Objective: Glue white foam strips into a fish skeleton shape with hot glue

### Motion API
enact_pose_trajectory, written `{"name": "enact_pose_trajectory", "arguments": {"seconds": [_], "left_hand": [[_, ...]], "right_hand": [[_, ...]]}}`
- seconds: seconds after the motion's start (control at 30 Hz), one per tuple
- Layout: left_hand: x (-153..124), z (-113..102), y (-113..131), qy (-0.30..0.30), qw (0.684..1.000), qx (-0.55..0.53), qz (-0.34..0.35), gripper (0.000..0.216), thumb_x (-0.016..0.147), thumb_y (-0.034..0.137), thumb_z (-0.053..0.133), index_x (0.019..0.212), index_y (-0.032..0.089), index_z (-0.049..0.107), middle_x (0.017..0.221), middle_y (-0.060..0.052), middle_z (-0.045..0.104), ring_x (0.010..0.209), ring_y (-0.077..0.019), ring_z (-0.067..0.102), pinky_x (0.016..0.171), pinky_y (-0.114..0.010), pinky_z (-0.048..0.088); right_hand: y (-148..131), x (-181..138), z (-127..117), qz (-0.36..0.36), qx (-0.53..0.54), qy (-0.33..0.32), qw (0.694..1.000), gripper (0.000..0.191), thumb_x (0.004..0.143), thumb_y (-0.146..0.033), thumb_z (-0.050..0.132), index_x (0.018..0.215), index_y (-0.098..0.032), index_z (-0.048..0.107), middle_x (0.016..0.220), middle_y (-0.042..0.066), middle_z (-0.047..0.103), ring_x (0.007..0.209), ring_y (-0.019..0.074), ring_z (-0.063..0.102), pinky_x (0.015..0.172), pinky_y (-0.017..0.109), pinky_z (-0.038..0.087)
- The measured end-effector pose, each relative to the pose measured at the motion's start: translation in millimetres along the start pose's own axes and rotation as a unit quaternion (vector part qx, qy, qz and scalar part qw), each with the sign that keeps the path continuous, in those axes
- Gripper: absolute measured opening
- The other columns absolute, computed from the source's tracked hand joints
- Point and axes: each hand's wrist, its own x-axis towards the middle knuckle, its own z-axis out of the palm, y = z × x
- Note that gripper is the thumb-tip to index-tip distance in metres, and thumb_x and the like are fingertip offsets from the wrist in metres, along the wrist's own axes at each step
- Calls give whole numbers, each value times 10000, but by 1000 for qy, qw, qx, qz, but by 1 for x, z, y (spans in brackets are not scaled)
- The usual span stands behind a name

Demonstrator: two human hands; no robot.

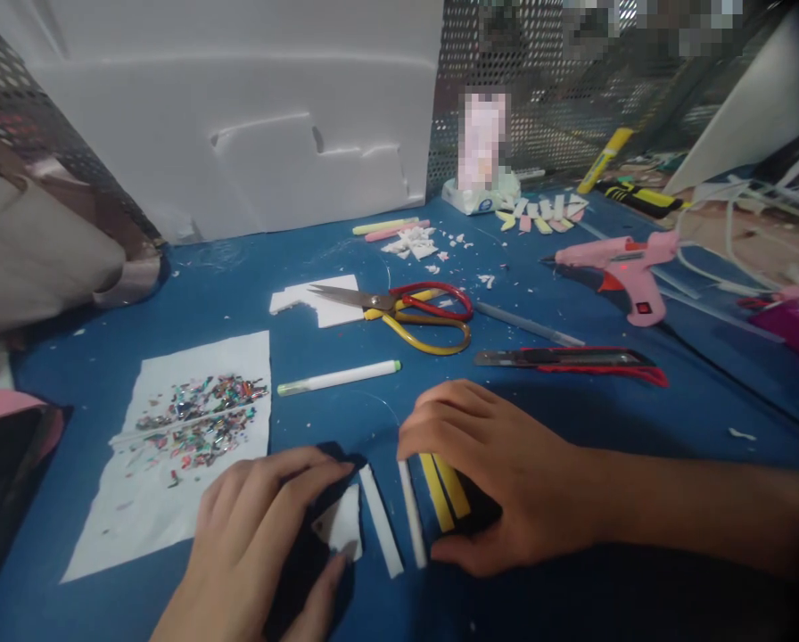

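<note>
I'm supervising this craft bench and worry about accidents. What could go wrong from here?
1. The utility knife lies just beyond the right hand, its blade seemingly out; a reach forward could meet it.
2. The glue gun shows a red light, so it is probably hot.
3. The loose glitter on the paper sheet sits beside the left hand; a sweep could scatter it.
</note>
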Motion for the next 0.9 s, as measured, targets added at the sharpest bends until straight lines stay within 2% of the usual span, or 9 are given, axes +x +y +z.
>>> {"name": "enact_pose_trajectory", "arguments": {"seconds": [0.2,0.33,0.47,0.63,0.9], "left_hand": [[-4,5,-8,-19,1000,19,14,439,844,297,533,1273,311,444,1192,-22,531,1096,-257,460,918,-414,322],[-4,5,-11,-33,999,34,25,493,801,303,597,1267,296,436,1188,-31,567,1092,-276,482,929,-429,313],[-3,4,-17,-52,991,75,94,620,780,349,658,1333,238,400,1236,-62,575,1121,-285,506,984,-431,287],[1,2,-19,-41,986,88,135,617,763,334,650,1310,172,415,1221,-72,596,1110,-249,550,1064,-398,231],[2,5,-14,-54,987,83,124,592,752,268,600,1302,187,397,1210,-55,634,1116,-224,575,1085,-383,213]], "right_hand": [[-3,2,6,-26,-27,-6,999,514,838,-514,595,1183,-149,487,1160,78,588,1107,214,473,987,368,334],[-8,3,13,-20,-50,20,998,606,812,-606,581,1189,-141,486,1135,84,594,1074,227,480,959,384,339],[-12,3,18,3,-73,16,997,627,820,-626,560,1209,-140,484,1122,87,586,1036,234,485,929,401,350],[-11,3,13,8,-16,1,1000,586,833,-575,591,1225,-159,464,1166,72,574,1083,216,477,967,381,348],[-7,2,8,13,24,-15,1000,581,829,-520,637,1249,-162,456,1214,72,552,1139,206,448,1013,360,322]]}}
